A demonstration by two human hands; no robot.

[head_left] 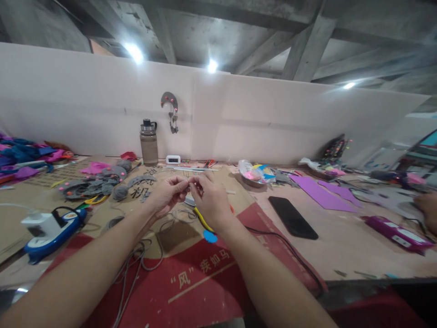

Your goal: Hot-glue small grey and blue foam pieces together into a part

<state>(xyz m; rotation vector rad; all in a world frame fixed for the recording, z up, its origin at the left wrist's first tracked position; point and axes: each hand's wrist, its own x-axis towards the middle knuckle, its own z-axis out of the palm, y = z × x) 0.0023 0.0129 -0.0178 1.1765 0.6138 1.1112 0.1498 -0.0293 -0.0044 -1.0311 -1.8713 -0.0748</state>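
Over the middle of the table, my left hand (pixel 170 195) and my right hand (pixel 209 196) meet fingertip to fingertip. Both are closed in a pinch, and whatever they hold is too small to make out. Loose grey yarn (pixel 146 264) trails below my left hand and down across the red cardboard (pixel 205 296). Under my right hand lie scissors with a yellow handle (pixel 204 221), partly hidden by the hand. Close to them is a small blue round piece (pixel 210 236).
Left are a power strip (pixel 56 237), a yarn ball (pixel 119 192) and grey felt pieces with pink beads (pixel 92 186). Behind stand a water bottle (pixel 149 146) and a small clock (pixel 173 159). Right lie a phone (pixel 292 217), purple sheets (pixel 321 191) and another person's hand (pixel 426 209).
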